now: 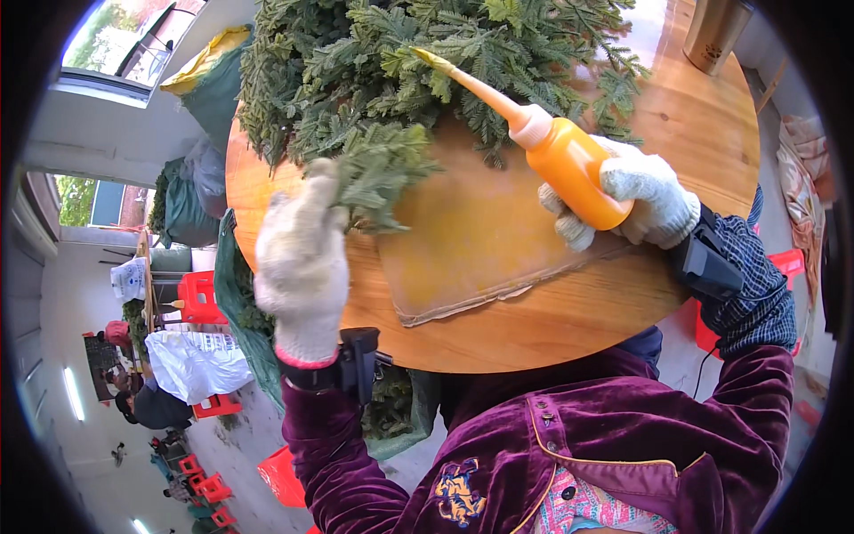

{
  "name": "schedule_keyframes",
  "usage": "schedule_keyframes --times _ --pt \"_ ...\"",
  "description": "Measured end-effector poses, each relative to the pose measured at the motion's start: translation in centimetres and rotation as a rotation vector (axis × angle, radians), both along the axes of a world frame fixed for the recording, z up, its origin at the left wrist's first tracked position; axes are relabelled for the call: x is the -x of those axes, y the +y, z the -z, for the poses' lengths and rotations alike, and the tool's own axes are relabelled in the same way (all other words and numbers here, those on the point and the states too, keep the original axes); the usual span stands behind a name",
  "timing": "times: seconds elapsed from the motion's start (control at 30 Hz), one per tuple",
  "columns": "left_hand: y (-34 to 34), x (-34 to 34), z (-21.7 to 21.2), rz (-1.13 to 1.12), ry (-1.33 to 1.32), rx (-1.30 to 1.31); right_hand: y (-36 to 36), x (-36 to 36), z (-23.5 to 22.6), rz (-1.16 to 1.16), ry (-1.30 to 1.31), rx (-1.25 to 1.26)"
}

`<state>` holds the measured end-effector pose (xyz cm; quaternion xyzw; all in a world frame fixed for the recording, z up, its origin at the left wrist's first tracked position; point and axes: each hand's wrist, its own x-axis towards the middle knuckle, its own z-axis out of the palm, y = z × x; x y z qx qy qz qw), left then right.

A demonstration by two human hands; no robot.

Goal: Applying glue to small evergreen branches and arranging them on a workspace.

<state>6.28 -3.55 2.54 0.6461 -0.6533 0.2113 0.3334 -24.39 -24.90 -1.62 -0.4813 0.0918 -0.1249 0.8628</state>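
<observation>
My left hand (307, 254), in a white knit glove, pinches a small green conifer sprig (381, 173) above the left part of the table. In my gloved right hand (649, 187) is an orange squeeze bottle (578, 169), its long tapered nozzle pointing up and left. The nozzle's yellowish tip lies in front of a big heap of conifer branches (356, 62) on the far side of the table. Between my hands, a flat board (471, 258) stained yellow rests on the wood, its near edge worn.
The round wooden table (534, 334) carries a metal tumbler (716, 36) at the far right. An open green sack (245, 311) with greenery hangs at its left edge. Red stools (203, 298) and a white plastic bag (197, 365) stand further left, where other people (156, 405) sit.
</observation>
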Motion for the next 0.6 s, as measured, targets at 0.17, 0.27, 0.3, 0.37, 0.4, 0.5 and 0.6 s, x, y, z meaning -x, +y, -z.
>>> schedule_keyframes --times 0.17,0.27,0.3,0.37,0.4,0.5,0.6 --pt "1.8 -1.4 -1.9 -0.172 0.464 -0.158 0.2 0.0 -0.5 0.005 0.034 -0.014" --pt "1.5 -2.3 -2.5 -0.145 0.63 0.019 0.3 -0.2 -0.8 0.017 0.037 -0.021" --pt "1.3 -2.3 -2.7 -0.328 0.584 -0.201 0.3 -0.2 -0.9 0.023 0.049 -0.008" --pt "0.8 -2.1 -2.8 -0.251 0.576 -0.016 0.3 -0.3 -0.9 0.024 0.065 0.014" --pt "0.4 -1.9 -3.0 -0.257 0.593 0.061 0.2 -0.3 -1.0 0.027 0.065 0.007" --pt "0.2 -0.7 -3.0 -0.213 0.567 -0.172 0.3 -0.1 -0.8 0.033 0.07 -0.014" --pt "0.2 -0.5 -3.4 -0.005 1.096 -0.076 0.3 0.1 -0.6 0.054 0.077 -0.028"
